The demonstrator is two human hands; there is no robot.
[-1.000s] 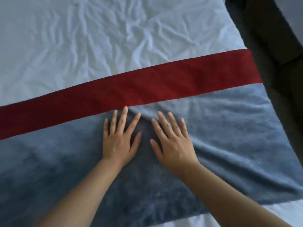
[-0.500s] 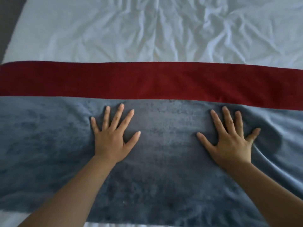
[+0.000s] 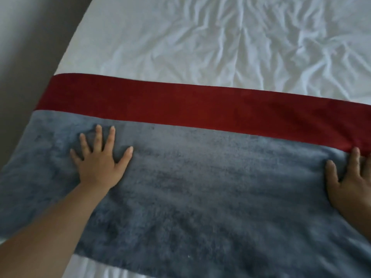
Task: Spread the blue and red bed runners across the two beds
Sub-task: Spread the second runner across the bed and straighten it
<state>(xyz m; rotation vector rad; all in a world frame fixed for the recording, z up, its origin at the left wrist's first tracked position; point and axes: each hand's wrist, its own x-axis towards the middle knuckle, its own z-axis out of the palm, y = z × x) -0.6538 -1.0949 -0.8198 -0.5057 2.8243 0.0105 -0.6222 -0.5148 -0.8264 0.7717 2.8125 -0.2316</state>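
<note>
Head view: a strip of bare white shows at the near edge of the bed (image 3: 94, 266), and just beyond it the blue runner (image 3: 200, 187) lies across the bed's width, its plush pile darkened in streaks and its left end falling over the bed's left edge. The left hand (image 3: 100, 167) presses flat on the runner near that edge, its grip wide, fingers splayed and holding nothing. The right hand (image 3: 353, 187), partly cut off by the frame, lies flat in the same way toward the right, its grip also wide, one fingertip at the line where blue meets red. Set well apart, the palms appear placed to draw the cloth taut and smooth it outward. The red runner (image 3: 180, 103) sits flat along the blue one's far side, touching it edge to edge. Beyond lies the crumpled sheet (image 3: 200, 47), with dark floor (image 3: 30, 47) past the far left corner. No label, brand or writing can be read.
</note>
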